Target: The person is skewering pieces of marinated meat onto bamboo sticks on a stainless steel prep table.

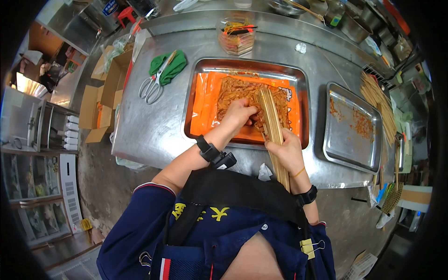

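A steel tray (306,116) holds an orange plastic bag (200,105) with a heap of reddish-brown marinated meat (231,91) on it. My left hand (239,115) is closed in the meat, thumb and fingers pinched at a piece of it; the fingertips are partly hidden. In my right hand (287,151) is a thick bundle of bamboo skewers (271,114), gripped near its lower part. The bundle slants over the tray's right side, its top ends against the meat and its lower ends reaching toward my body.
Scissors (151,88) lie on a green cloth (173,70) at the left. Behind the tray stands a clear plastic container (235,39). A second steel tray (352,158) with meat scraps sits at the right, beside more skewers (378,100). An open cardboard box (109,91) stands left of the table.
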A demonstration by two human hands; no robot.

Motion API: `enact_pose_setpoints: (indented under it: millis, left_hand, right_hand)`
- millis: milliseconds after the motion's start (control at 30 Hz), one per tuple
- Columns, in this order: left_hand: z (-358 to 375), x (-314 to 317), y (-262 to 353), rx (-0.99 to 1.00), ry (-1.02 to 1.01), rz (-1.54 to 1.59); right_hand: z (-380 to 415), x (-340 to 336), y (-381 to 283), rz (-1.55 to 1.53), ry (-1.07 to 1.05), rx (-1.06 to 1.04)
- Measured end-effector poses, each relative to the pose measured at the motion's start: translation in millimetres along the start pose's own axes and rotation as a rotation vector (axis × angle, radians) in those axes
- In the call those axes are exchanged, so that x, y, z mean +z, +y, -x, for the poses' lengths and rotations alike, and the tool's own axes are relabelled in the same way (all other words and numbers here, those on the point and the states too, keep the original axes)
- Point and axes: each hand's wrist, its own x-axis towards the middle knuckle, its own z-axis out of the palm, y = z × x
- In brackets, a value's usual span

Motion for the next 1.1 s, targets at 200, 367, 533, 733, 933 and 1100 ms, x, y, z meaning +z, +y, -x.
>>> enact_pose_setpoints:
  millis: [200,367,533,733,933,1100]
  left_hand:
    - [-12.8,-4.5,-17.5,0.137,0.067,-0.304]
    - [-19.4,-20.0,-34.3,0.317,0.176,-0.494]
    - [23.9,-18.7,10.7,0.013,-0.041,0.003]
    - [23.5,-14.2,4.6,-0.032,-0.153,0.177]
    - [24.1,-14.8,6.1,-0.06,-0.138,0.152]
    - [24.9,-17.7,1.9,-0.032,-0.103,0.074]
  right_hand:
    - [-1.2,-2.8,-3.1,-0.071,-0.124,0.072]
    - [-3.5,0.0,1.4,-0.727,-0.343,0.291]
    - [-7.0,-2.5,8.6,-0.664,-0.346,0.258]
    - [-8.3,-0.4,5.8,-0.621,-0.359,0.265]
    - [-7.7,1.5,3.3,-0.643,-0.344,0.268]
    - [-7.1,2.4,3.8,-0.688,-0.301,0.277]
